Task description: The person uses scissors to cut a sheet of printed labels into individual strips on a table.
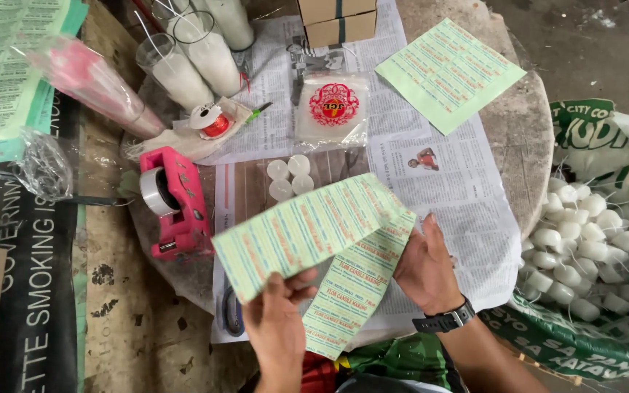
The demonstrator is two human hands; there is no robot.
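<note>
Label sheets (314, 240), pale green and printed, sit pinched between the thumb and fingers of the left hand (277, 320) at their lower edge; the right hand (425, 271) grips their right side. Just beyond them lie four small white candles (290, 177), with a pink tape dispenser (175, 202) to their left.
</note>
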